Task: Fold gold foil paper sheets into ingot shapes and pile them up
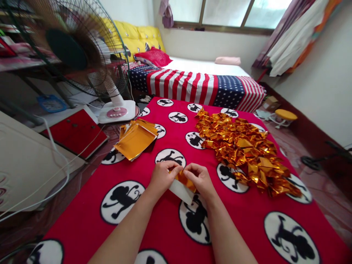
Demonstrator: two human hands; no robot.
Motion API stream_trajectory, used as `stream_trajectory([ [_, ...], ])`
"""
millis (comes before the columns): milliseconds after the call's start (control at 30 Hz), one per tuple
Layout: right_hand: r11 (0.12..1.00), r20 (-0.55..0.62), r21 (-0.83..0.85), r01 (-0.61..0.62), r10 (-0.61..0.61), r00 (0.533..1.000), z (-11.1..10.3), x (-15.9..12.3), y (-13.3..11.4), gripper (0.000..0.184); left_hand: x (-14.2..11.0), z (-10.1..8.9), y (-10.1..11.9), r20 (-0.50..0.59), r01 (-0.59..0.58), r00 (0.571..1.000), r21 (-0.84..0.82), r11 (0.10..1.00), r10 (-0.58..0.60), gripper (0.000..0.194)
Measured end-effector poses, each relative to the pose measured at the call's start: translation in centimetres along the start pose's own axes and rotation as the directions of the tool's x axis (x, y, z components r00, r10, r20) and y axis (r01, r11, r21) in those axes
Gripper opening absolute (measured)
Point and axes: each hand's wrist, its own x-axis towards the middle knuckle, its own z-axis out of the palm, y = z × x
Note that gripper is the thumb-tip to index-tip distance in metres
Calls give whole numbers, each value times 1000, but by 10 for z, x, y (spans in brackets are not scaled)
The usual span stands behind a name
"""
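A sheet of gold foil paper [182, 193], white on its back, is held between both hands above the red cloth. Its upper edge is folded over so that a gold strip shows. My left hand [164, 176] pinches the upper left of the sheet with thumb and fingers. At the upper right, my right hand [200, 178] grips the folded gold part, its fingertips close to those of the left. A stack of flat gold foil sheets [137, 138] lies to the far left of my hands. Over on the right sits a large heap of folded gold foil pieces [242, 143].
The red cloth [82, 209] with monkey prints covers the surface under my hands. A standing fan [115, 110] is at the left, near a red box-like object [77, 132] and a white cable. Behind are a bed [187, 86] and a yellow stool [286, 114].
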Motion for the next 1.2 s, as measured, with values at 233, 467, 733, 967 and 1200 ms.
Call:
stream_trajectory([
  [233,999,-41,-41,-23,21,999,0,0,1,15,0,2,2,-62,16,998,-3,1000,-17,20],
  [467,999,-99,-32,-37,34,994,-12,1,1,12,7,-27,-22,-215,136,967,-18,991,-136,30],
  [733,995,-137,81,49,-38,990,-5,4,6,21,7,-25,-22,-262,116,958,-7,993,-114,28],
  [967,998,-81,-54,30,-35,996,8,1,11,14,5,-7,-7,-73,108,991,-106,988,-116,29],
  [1200,996,-50,-80,33,-37,998,9,-2,3,12,3,-9,-5,22,164,986,-87,983,-162,17],
])
